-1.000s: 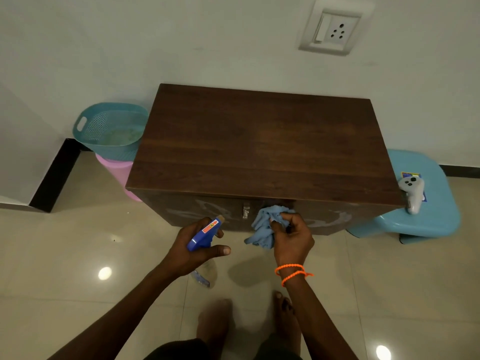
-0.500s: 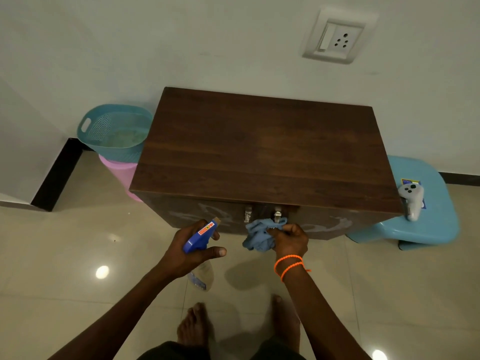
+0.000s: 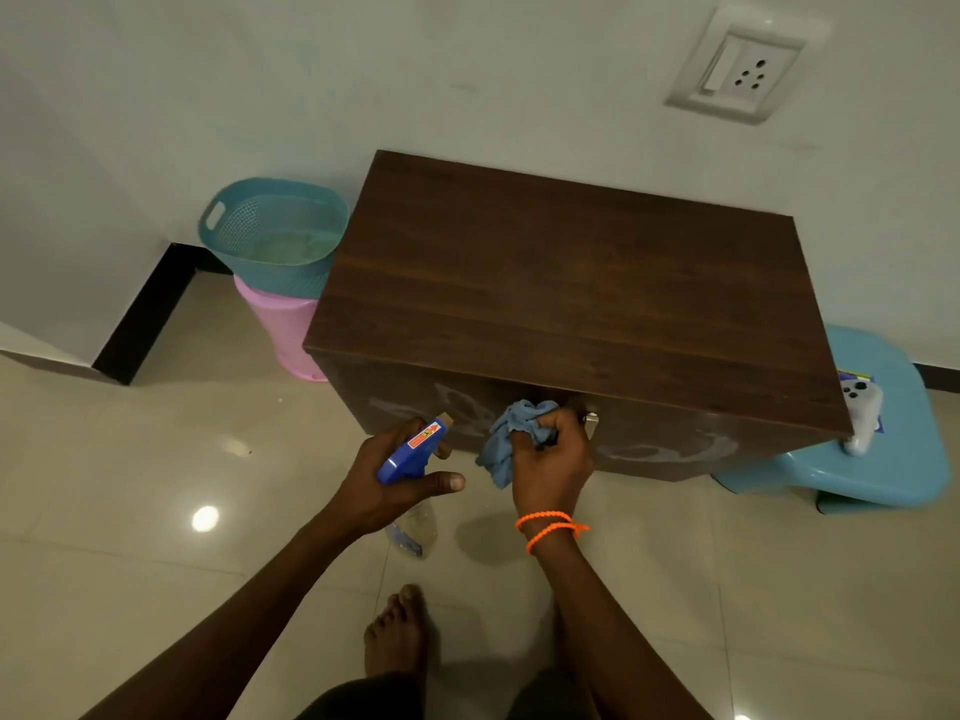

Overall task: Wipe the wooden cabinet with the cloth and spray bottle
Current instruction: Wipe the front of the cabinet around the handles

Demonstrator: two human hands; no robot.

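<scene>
Blue cloth (image 3: 511,441) bunched in right hand (image 3: 550,462), fingers curled tight round it, now pressed to cabinet (image 3: 566,283) front near the top edge, a little higher and further right than half a second ago. One metal handle (image 3: 591,423) showing just right of the knuckles; the other, seen earlier, now covered by hand and cloth. Left hand (image 3: 387,478) much as before: fingers wrapped round bottle (image 3: 413,452), thumb stretched out underneath, blue spray head aimed at the cabinet front, clear body hanging below the palm. Orange bands (image 3: 550,527) on the right wrist. Only one bare foot (image 3: 397,634) plainly visible, against two earlier.

Whitish smears (image 3: 670,449) across the dark front, left and right of the cloth. Cabinet top edge overhanging just above the right hand. Teal basket (image 3: 272,233) stacked on pink bin (image 3: 288,324), touching or just beside the cabinet's left side. Blue stool (image 3: 898,459) close against the right corner, white controller (image 3: 860,413) lying on it next to the cabinet edge. Open floor (image 3: 130,511) left of the arms and behind the feet.

Glossy beige tiles, bright lamp reflections. Pale wall (image 3: 363,70) behind, black skirting (image 3: 140,314), socket plate (image 3: 737,70) up right.
</scene>
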